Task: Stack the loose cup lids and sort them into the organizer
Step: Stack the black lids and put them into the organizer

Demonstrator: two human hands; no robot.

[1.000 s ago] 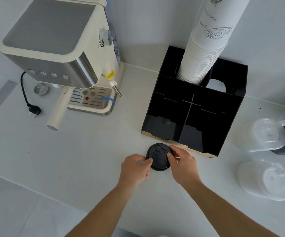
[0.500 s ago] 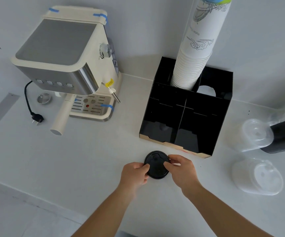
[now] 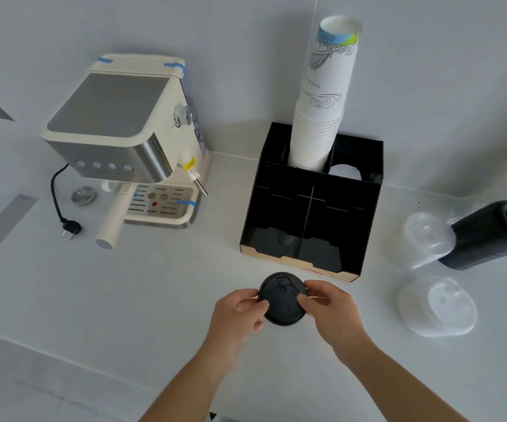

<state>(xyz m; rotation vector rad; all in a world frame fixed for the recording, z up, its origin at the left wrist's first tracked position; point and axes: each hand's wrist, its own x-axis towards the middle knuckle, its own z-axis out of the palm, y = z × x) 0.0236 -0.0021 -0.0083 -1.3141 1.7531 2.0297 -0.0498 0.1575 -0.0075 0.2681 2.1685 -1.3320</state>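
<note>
A black lid is gripped at its edges by the left hand and right hand, just before the organizer

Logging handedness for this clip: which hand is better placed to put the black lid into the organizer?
Probably the right hand: both it and the left hand grip the black lid, but the organizer stands ahead on the right hand's side.

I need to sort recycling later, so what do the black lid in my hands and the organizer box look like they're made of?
Black lid: probably thin moulded plastic, matte, with a raised rim and sip tab. Organizer: glossy black panels, possibly acrylic; its pale front bottom edge looks like wood or fibreboard.
</note>
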